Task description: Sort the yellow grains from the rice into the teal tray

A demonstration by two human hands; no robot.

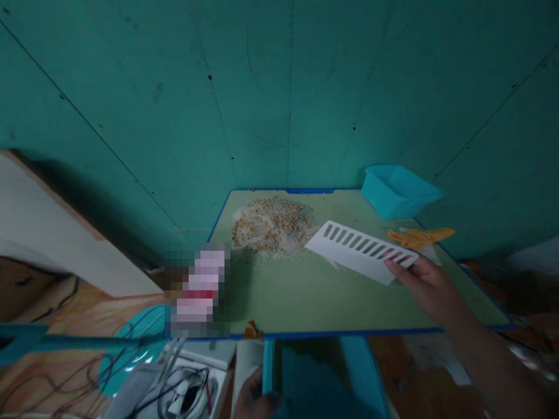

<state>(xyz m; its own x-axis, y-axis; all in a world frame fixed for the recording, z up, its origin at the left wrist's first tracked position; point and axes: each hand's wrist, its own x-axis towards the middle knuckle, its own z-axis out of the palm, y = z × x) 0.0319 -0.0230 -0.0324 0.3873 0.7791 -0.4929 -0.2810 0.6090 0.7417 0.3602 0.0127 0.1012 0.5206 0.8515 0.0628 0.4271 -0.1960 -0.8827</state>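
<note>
My right hand (421, 285) is closed on the right end of a flat white slotted plastic scraper (349, 256), which is held tilted over the board. The scraper's left tip is close to a heap of yellow-brown kernels mixed with white rice-like grains (277, 224). Below the near edge of the table, my left hand (255, 398) grips the left rim of a blue plastic bin (371, 372). The bin's inside is dark, so I cannot make out what it contains.
The pale green tabletop (314, 308) has a blue edge. On its far right stands a turquoise basin (386, 195), with an orange cloth (419, 237) nearer. A blurred-out pink and white object (201, 285) occupies the left edge. Cables (187, 390) lie below left.
</note>
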